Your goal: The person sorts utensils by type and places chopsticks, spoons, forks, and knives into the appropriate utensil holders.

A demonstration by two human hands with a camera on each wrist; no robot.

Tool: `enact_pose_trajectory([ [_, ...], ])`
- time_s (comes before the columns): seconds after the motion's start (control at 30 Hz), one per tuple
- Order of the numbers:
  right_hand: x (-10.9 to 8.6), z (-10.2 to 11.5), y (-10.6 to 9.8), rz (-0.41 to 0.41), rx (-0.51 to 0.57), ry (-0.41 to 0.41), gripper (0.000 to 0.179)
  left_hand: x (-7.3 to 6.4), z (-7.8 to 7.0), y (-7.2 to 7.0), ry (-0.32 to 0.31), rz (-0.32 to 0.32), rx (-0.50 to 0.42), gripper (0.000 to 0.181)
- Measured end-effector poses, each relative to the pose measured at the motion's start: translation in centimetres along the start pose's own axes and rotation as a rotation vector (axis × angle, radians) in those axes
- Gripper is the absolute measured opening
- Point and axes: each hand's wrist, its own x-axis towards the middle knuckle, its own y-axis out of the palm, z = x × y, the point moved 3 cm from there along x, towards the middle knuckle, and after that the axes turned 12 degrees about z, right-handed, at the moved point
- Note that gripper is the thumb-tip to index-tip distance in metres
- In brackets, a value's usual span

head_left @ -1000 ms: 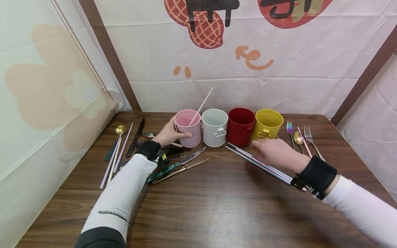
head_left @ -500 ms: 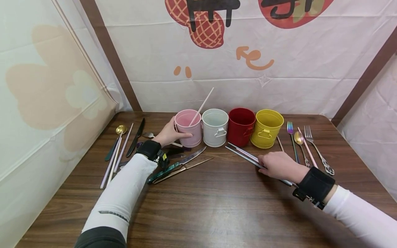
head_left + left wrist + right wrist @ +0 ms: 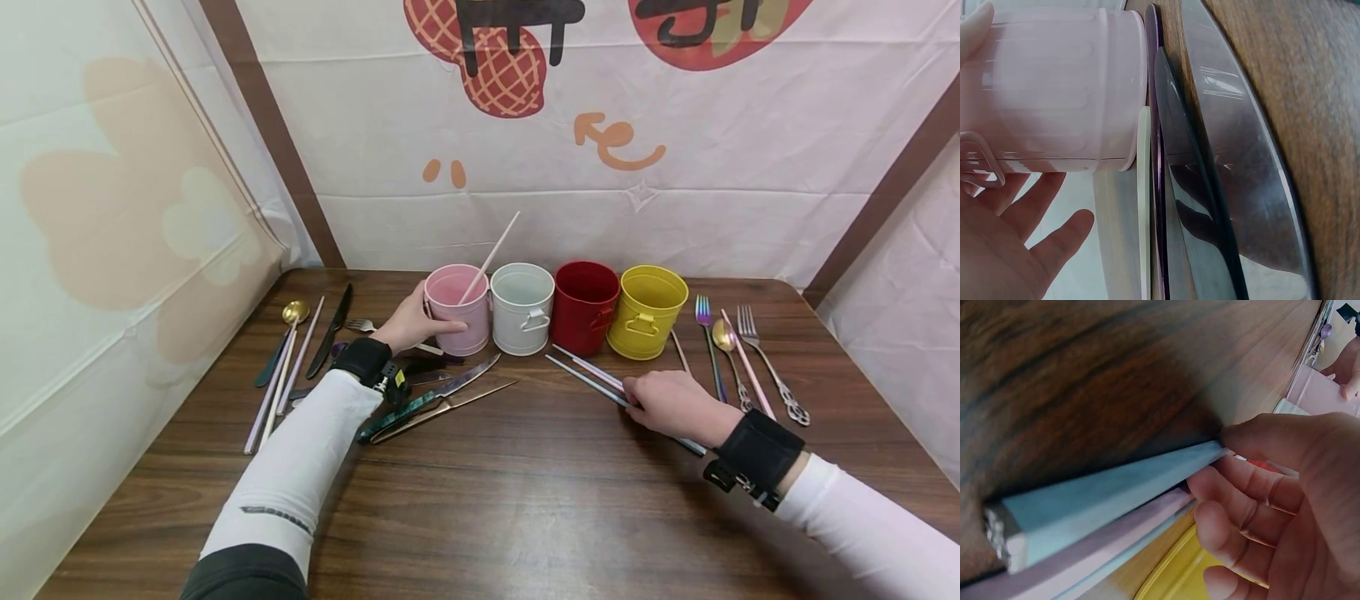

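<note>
My left hand (image 3: 408, 323) holds the pink bucket (image 3: 467, 329) by its side, thumb across the front; a pale chopstick (image 3: 491, 254) leans inside it. In the left wrist view the bucket (image 3: 1054, 87) has a dark knife (image 3: 1197, 175) and a wider knife blade (image 3: 1247, 169) lying beside its base. On the right, my right hand (image 3: 671, 404) is low over a few chopsticks. Thumb and forefinger pinch a light blue chopstick (image 3: 1116, 494), as the right wrist view shows. A pink chopstick (image 3: 1085, 556) and another bluish one lie alongside it.
White (image 3: 521, 310), red (image 3: 585, 310) and yellow (image 3: 647, 313) buckets stand in a row beside the pink one. Forks, a gold spoon (image 3: 723, 336) and a pink chopstick (image 3: 748, 362) lie at right. Several knives, chopsticks and a gold spoon (image 3: 296, 313) lie at left.
My right hand has come from in front of the yellow bucket down toward me onto the chopsticks, and pinches the light blue one. My left hand stays on the pink bucket.
</note>
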Motion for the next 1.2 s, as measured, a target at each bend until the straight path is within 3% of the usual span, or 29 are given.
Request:
enact_pose_trajectory([
  [0.23,-0.1,0.0,-0.1,0.015,0.001,0.015,0.023,1.8,3.3,-0.4,0.007,-0.021,0.017,0.091],
  [0.47,-0.6,0.0,-0.7,0.045,0.068,0.019,0.018,0.5,0.6,0.0,0.019,-0.002,-0.025,0.089],
  [0.73,-1.2,0.4,-2.9,0.018,0.246,-0.063,0.014,1.7,3.0,-0.4,0.003,-0.02,0.013,0.09],
  [0.87,-1.3,0.7,-4.3,-0.02,0.252,-0.105,0.014,1.8,3.5,-0.5,0.013,-0.029,0.018,0.091],
  [1.2,-1.0,0.9,-8.5,-0.133,0.254,-0.109,0.011,1.8,3.6,-0.6,0.006,-0.032,0.017,0.091],
])
